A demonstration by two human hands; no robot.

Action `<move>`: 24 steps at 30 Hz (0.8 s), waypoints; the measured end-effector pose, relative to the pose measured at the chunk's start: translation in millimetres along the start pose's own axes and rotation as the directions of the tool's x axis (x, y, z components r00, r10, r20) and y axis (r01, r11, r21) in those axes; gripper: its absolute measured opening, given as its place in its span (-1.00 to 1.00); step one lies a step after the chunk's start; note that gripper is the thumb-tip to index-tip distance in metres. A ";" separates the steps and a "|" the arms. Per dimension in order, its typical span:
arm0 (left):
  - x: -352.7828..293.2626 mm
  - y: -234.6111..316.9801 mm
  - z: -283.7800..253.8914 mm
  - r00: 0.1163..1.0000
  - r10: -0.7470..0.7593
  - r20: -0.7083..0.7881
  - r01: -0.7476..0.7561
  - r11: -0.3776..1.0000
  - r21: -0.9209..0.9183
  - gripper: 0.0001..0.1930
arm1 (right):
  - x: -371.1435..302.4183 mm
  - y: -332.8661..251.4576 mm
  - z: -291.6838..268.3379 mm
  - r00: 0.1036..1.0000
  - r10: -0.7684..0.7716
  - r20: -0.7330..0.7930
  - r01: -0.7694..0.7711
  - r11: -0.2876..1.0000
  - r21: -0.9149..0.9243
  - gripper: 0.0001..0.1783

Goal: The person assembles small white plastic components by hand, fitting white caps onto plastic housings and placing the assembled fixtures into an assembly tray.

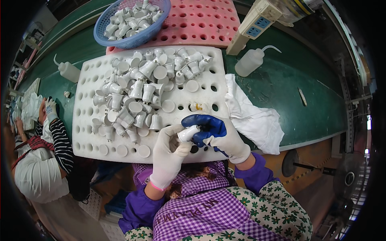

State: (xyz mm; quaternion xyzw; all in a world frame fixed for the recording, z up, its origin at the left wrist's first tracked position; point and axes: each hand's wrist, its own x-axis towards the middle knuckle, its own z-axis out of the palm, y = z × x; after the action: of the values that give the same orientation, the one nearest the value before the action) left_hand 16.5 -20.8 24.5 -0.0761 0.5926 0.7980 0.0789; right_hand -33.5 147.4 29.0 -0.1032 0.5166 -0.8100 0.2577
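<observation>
Low over the near edge of a white foam tray (201, 96), both my hands hold one small white spotlight bulb (186, 134) tilted between them. My left hand (169, 154), in a white glove, pinches its wide cup end. At the narrow pin end, my right hand (219, 134) grips with fingers in a blue coating over a white glove. Beyond them, a heap of similar white bulbs (137, 90) covers much of the tray. Flat white discs (192, 85) lie among them and along the tray's near edge. A small yellowish-white piece (197, 107) sits just past my right hand.
A blue basket (99, 33) full of bulbs stands on pink foam (197, 18) at the back. Squeeze bottles stand right (248, 63) and left (69, 72). A white cloth (257, 120) and power strip (255, 28) are at right. Another person's gloved hand (51, 109) is far left.
</observation>
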 end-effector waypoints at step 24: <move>139.4 23.9 33.2 0.803 0.404 0.438 -0.351 -0.272 0.896 -0.66 | -17.3 40.4 -2.3 0.912 -0.209 -0.353 0.134 0.965 -0.224 -0.56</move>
State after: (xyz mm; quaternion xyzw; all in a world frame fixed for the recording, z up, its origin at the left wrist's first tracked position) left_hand -125.6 9.2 26.3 0.1832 0.9679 0.0698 -0.1573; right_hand -7.3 144.8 -6.3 -0.0171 0.6219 -0.7796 0.0711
